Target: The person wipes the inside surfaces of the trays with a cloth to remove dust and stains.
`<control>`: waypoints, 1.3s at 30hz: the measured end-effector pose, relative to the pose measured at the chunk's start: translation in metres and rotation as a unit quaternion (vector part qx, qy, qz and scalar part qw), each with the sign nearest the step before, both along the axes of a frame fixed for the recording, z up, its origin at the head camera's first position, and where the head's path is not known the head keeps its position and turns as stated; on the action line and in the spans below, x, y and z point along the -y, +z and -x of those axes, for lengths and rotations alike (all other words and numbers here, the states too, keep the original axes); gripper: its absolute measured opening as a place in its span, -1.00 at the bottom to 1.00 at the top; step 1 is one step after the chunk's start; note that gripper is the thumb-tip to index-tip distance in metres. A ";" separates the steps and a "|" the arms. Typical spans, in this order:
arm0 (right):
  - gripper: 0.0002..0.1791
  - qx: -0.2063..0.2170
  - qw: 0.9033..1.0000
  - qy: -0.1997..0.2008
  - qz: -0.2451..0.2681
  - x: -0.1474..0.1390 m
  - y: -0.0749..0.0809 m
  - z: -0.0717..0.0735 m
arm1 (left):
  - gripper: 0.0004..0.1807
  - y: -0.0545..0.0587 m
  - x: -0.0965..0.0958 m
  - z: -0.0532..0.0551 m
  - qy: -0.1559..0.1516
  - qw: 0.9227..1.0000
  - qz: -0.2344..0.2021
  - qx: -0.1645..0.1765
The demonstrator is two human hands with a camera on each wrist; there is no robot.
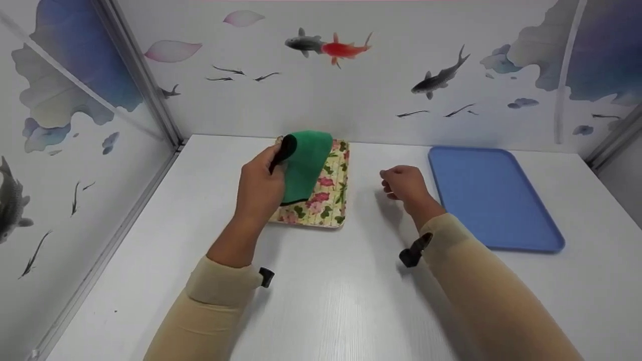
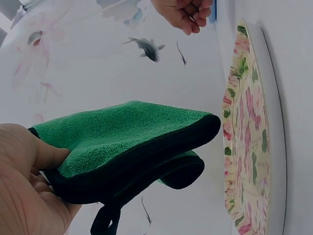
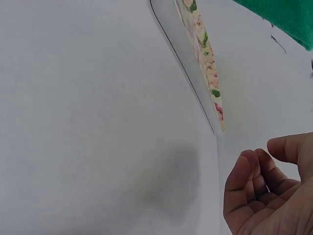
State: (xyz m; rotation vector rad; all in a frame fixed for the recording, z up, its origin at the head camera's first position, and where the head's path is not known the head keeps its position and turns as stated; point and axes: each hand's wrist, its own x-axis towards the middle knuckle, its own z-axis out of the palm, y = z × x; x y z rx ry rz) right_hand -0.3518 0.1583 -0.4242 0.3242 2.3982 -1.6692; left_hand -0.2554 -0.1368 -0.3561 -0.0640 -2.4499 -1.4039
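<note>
My left hand [image 1: 261, 183] grips a folded green cloth with black trim [image 1: 304, 163] and holds it lifted above a floral tray [image 1: 331, 200]. In the left wrist view the green cloth [image 2: 122, 139] hangs folded from the left hand [image 2: 24, 186], clear of the floral tray [image 2: 244, 142]. My right hand [image 1: 404, 181] hovers above the white table to the right of the tray, fingers loosely curled, holding nothing. The right wrist view shows the right hand [image 3: 266, 196] empty, with the floral tray's edge [image 3: 203, 58] and a corner of the green cloth [image 3: 283, 17] beyond it.
A blue tray [image 1: 489, 195] lies on the white table [image 1: 321, 301] at the right. Walls with fish pictures enclose the table at the back and on both sides. A metal post [image 1: 140, 75] stands at the back left corner.
</note>
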 end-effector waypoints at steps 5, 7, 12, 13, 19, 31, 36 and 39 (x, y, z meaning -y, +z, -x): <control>-0.52 -0.019 0.999 -0.008 -0.026 -0.022 0.001 -0.002 | -0.54 -0.003 -0.002 0.000 -0.014 1.000 0.004 -0.005; -0.51 -0.028 0.999 -0.009 -0.040 -0.030 0.002 -0.002 | -0.54 -0.004 -0.002 0.001 -0.019 1.000 0.004 -0.003; -0.45 -0.050 0.995 -0.008 -0.081 -0.050 0.009 -0.004 | -0.54 -0.005 -0.005 0.001 -0.021 1.000 0.005 0.000; -0.44 -0.053 0.994 -0.007 -0.090 -0.054 0.010 -0.004 | -0.54 -0.004 -0.005 0.001 -0.020 1.000 0.006 0.000; -0.41 -0.073 0.988 -0.015 -0.135 -0.081 0.015 -0.006 | -0.55 -0.003 -0.008 -0.001 -0.018 1.000 0.008 0.001; -0.05 -0.102 0.979 -0.034 -0.171 -0.143 0.018 -0.015 | -0.55 -0.006 -0.010 -0.002 -0.027 1.000 0.013 0.002; 0.01 -0.102 0.975 -0.045 -0.195 -0.170 0.022 -0.017 | -0.55 -0.007 -0.010 -0.002 -0.030 0.999 0.018 -0.010; 0.00 -0.097 0.972 -0.048 -0.211 -0.186 0.022 -0.019 | -0.56 -0.008 -0.010 -0.001 -0.031 0.999 0.021 -0.008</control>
